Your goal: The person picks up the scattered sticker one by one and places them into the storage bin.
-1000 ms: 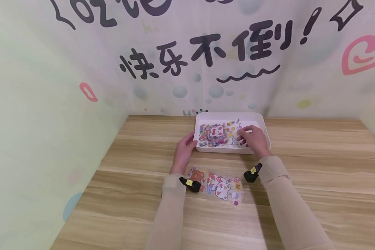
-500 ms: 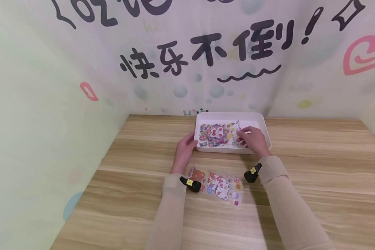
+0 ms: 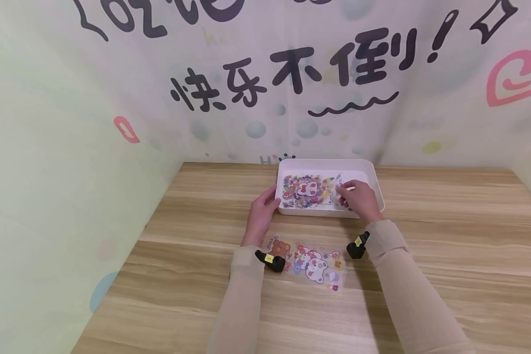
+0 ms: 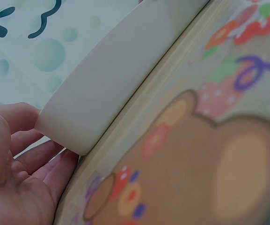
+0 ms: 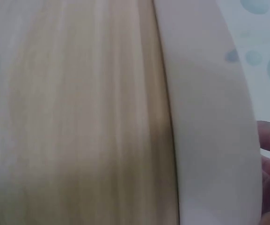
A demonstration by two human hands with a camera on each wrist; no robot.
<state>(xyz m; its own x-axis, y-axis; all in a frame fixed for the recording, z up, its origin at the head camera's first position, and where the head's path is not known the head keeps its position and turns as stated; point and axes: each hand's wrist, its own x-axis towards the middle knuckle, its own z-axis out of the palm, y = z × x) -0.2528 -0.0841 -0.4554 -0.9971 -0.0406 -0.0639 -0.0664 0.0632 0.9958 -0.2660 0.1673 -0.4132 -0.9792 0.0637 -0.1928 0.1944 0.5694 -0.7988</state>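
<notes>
A shallow white tray point(image 3: 318, 213) stands at the back of the wooden table. Inside it lies a clear printed plastic bag point(image 3: 308, 189) with a bunny face and many small colourful pieces. My left hand point(image 3: 260, 212) holds the tray's left front corner, thumb at the rim; in the left wrist view, fingers point(image 4: 43, 154) curl along the tray's end. My right hand point(image 3: 359, 199) reaches over the front rim and pinches the bag's right end between thumb and fingers. In the right wrist view the tray wall point(image 5: 214, 131) hides most of that hand.
A flat clear sheet or bag point(image 3: 316, 269), printed with bears and flowers, lies on the table point(image 3: 460, 246) between my forearms and the tray. Right behind the tray rises a printed cloth backdrop point(image 3: 230, 132).
My right hand stays over the tray and the bag's right end shifts slightly under its fingers, its slant and lettering looking a little different. The left hand keeps its place at the tray.
</notes>
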